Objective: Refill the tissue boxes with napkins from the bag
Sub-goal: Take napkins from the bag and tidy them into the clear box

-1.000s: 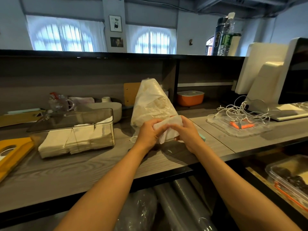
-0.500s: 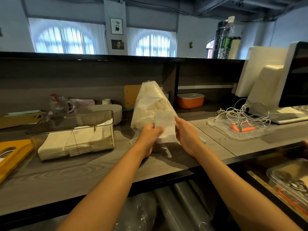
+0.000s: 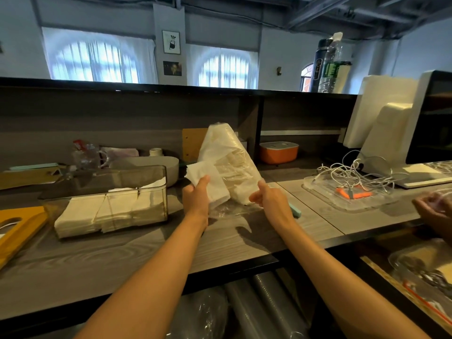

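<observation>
Left hand [image 3: 195,199] pinching a stack of white napkins [image 3: 208,182], thumb on top, fingers curled beneath, held just above the bench [image 3: 146,253] and touching the left side of the bag [image 3: 227,162]. Right hand [image 3: 266,199] gripping the lower right edge of the clear plastic bag, thumb and fingers closed on the film. Bag standing upright and leaning a little, packed with more folded napkins, loose plastic crumpled under both hands. To the left, well apart from the hands, a clear tissue box [image 3: 110,192] lying on the bench with folded napkins spilling from its near side. Yellow board [image 3: 17,231] at the far left edge. Orange container [image 3: 278,152] on the shelf behind the bag. Tangle of white cables [image 3: 352,174] over a clear tray [image 3: 342,194] to the right. Another person's hand [image 3: 433,206] at the right edge, grip unclear.
</observation>
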The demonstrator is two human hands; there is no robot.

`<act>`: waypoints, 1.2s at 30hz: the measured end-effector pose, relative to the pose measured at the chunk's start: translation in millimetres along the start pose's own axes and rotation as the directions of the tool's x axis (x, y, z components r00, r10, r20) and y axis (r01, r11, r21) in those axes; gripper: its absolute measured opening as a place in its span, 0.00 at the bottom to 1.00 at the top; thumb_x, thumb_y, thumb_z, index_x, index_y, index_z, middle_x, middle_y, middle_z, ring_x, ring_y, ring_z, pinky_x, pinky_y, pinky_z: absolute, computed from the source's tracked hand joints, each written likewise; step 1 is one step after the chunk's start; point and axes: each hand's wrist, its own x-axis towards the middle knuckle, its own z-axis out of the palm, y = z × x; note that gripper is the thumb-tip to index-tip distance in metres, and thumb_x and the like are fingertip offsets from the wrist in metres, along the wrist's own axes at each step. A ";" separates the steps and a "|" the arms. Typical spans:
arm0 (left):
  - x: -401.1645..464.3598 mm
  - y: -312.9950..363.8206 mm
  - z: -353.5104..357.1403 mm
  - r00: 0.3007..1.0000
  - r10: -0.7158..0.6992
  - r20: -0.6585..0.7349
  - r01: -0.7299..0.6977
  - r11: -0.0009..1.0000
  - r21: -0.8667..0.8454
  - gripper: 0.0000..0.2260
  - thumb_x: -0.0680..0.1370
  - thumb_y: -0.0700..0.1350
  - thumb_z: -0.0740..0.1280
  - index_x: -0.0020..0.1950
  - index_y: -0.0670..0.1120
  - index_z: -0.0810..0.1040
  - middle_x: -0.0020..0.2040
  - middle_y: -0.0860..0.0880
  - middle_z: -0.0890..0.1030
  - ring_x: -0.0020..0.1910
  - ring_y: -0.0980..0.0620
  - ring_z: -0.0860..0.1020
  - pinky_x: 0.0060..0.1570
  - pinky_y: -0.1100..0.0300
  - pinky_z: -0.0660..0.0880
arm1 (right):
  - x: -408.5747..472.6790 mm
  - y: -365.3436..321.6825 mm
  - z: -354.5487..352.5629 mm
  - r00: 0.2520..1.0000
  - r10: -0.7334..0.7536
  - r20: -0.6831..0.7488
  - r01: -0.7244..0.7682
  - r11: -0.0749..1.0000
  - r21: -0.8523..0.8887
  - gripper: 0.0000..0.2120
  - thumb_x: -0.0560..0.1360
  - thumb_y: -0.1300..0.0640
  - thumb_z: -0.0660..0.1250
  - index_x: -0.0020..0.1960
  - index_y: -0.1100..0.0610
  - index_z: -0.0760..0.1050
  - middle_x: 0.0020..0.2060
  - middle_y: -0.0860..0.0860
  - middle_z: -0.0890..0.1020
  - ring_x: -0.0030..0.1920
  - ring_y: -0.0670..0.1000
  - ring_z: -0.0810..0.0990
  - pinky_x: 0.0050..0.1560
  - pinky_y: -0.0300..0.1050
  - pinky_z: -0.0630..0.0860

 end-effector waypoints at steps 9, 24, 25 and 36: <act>4.0 7.2 3.8 0.986 0.041 0.162 -0.019 0.991 -0.135 0.06 0.80 0.45 0.64 0.53 0.47 0.80 0.50 0.46 0.82 0.51 0.46 0.80 0.52 0.53 0.78 | 9.6 -10.7 4.6 0.958 -0.134 0.253 0.088 0.979 0.184 0.28 0.80 0.37 0.54 0.76 0.50 0.65 0.72 0.43 0.67 0.70 0.42 0.64 0.69 0.41 0.59; 31.7 -1.7 4.4 0.971 -0.100 0.217 0.145 0.969 -0.203 0.09 0.81 0.47 0.63 0.60 0.49 0.76 0.51 0.45 0.81 0.49 0.46 0.80 0.40 0.55 0.75 | 61.7 -2.7 32.3 0.973 -0.225 -0.047 0.220 0.971 -0.097 0.07 0.76 0.63 0.64 0.49 0.62 0.80 0.51 0.52 0.75 0.55 0.52 0.74 0.54 0.42 0.71; 33.5 -1.8 4.4 0.971 -0.103 0.216 0.146 0.970 -0.195 0.09 0.81 0.47 0.63 0.60 0.49 0.76 0.52 0.45 0.81 0.50 0.45 0.80 0.41 0.55 0.76 | 59.1 -2.5 28.4 0.973 -0.230 -0.016 0.226 0.964 -0.140 0.08 0.76 0.64 0.64 0.50 0.63 0.82 0.51 0.51 0.76 0.55 0.50 0.73 0.55 0.41 0.69; 34.8 -5.8 4.9 0.972 -0.134 0.192 0.154 0.984 -0.090 0.17 0.81 0.49 0.64 0.69 0.46 0.74 0.58 0.43 0.81 0.57 0.42 0.80 0.48 0.50 0.79 | 49.0 -10.4 24.4 0.951 0.023 0.309 0.118 0.895 -0.430 0.32 0.76 0.42 0.67 0.75 0.53 0.63 0.74 0.52 0.65 0.71 0.54 0.65 0.67 0.49 0.63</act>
